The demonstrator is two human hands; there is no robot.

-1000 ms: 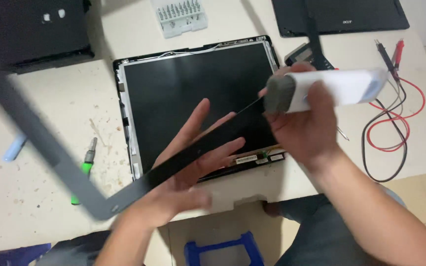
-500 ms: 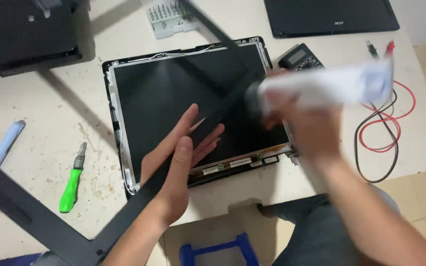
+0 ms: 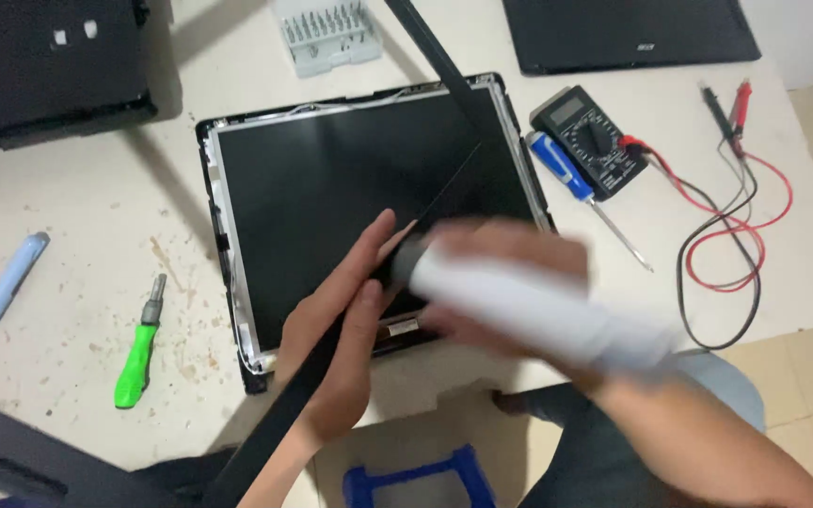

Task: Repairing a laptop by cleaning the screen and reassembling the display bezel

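Our right hand [image 3: 510, 282] and its white tube [image 3: 538, 310] are motion-blurred; the black frame strip [image 3: 275, 423] exits the lower-left edge.

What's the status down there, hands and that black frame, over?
Left hand gripping black bezel frame over the laptop screen panel. Right hand holding a white cylindrical tool, blurred. Green screwdriver and multimeter lie aside.
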